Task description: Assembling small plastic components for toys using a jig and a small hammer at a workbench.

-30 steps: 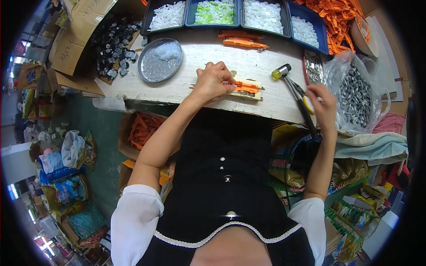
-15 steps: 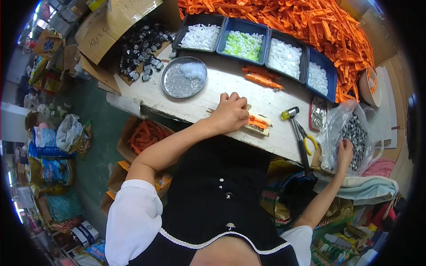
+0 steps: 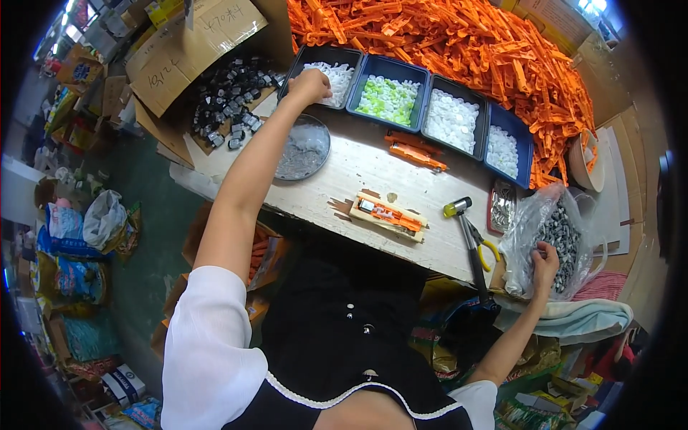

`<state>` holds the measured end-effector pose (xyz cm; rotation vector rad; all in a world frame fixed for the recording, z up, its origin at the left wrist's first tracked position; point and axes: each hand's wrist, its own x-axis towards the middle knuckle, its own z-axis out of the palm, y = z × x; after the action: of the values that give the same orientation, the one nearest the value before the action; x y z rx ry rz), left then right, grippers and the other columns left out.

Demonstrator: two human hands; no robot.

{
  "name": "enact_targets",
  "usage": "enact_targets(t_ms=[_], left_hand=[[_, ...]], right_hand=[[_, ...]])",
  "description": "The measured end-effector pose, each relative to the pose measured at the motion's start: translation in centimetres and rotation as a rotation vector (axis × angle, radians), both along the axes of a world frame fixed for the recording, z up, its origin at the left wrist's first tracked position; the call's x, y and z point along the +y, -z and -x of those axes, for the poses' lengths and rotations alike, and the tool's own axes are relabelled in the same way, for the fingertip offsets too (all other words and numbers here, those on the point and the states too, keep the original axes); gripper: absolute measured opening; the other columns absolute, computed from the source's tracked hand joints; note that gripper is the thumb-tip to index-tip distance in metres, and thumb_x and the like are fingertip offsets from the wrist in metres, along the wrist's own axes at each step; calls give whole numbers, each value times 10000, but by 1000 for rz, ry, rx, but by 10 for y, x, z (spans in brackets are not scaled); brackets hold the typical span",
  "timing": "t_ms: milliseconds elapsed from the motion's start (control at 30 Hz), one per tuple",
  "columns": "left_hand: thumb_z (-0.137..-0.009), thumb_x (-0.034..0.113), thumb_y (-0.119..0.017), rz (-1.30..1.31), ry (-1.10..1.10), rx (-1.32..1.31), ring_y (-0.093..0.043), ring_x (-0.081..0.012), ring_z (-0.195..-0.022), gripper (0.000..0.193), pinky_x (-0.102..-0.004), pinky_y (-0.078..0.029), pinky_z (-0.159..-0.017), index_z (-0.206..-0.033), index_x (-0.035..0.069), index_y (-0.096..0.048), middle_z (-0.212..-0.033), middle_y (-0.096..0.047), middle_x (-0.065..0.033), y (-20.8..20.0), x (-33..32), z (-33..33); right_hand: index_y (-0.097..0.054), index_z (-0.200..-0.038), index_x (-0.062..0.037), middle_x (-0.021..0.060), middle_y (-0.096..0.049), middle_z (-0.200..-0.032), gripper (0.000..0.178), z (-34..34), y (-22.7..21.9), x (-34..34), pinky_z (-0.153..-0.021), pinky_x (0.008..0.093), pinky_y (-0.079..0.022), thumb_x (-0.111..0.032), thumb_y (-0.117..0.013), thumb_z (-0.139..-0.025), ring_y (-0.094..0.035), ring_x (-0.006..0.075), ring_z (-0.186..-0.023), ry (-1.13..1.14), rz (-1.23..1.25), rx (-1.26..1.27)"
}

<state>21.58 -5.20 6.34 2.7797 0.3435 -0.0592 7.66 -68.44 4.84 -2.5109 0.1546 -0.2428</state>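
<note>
My left hand (image 3: 311, 84) reaches far forward, its fingers closed over the near edge of the leftmost blue tray (image 3: 315, 54) of small white parts. My right hand (image 3: 545, 259) dips into a clear plastic bag (image 3: 527, 233) of small grey metal pieces at the right; its fingers are bent among them and I cannot tell what it holds. On the pale wooden bench between the hands lies a wooden jig (image 3: 387, 213) with an orange plastic piece on it. A small hammer (image 3: 469, 236) and yellow-handled pliers (image 3: 486, 247) lie beside the bag.
Three more blue trays (image 3: 430, 115) hold green and white parts. A large heap of orange plastic pieces (image 3: 459, 50) fills the back. A round metal dish (image 3: 304, 147), black parts (image 3: 229, 104), cardboard boxes (image 3: 186, 50) and two loose orange pieces (image 3: 416, 152) are on the bench. Bags crowd the floor on the left.
My left hand left the wooden jig and stretched forward to the leftmost tray. My right hand moved from the pliers down into the plastic bag. The view tilted further forward.
</note>
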Motion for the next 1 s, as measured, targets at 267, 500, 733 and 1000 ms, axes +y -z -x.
enact_targets(t_ms=[267,500,733,1000], left_hand=[[-785,157,-646,393,55,-522,-589,-142,-715,192,-270,-462,-644,-916,19,-670,-809,-609,-63,3,23,31],[-713,45,-677,545,60,-488,-558,-103,-681,164,-229,-449,-626,-873,9,-668,-754,-593,-23,-8,19,122],[-638,39,-682,254,-37,-464,-590,-163,-672,180,-265,-468,-638,-817,31,-668,-761,-626,-81,30,44,141],[-642,-12,-585,10,84,-410,-591,-313,-759,124,-373,-475,-697,-734,32,-654,-775,-604,-144,39,30,124]], right_hand=[[-598,-967,11,47,-564,-847,190,-12,23,-20,-689,245,-426,-70,-588,-795,-515,126,-717,14,-125,-186],[-590,-945,-8,100,-555,-892,173,-23,40,-31,-712,282,-446,-83,-565,-791,-541,201,-802,-143,178,-181],[-597,-958,-10,83,-541,-882,179,-24,28,-8,-717,276,-441,-71,-585,-790,-531,187,-796,-84,187,-141],[-544,-951,-1,65,-563,-891,169,-10,8,3,-736,231,-421,-160,-529,-893,-522,132,-795,48,-182,-381]])
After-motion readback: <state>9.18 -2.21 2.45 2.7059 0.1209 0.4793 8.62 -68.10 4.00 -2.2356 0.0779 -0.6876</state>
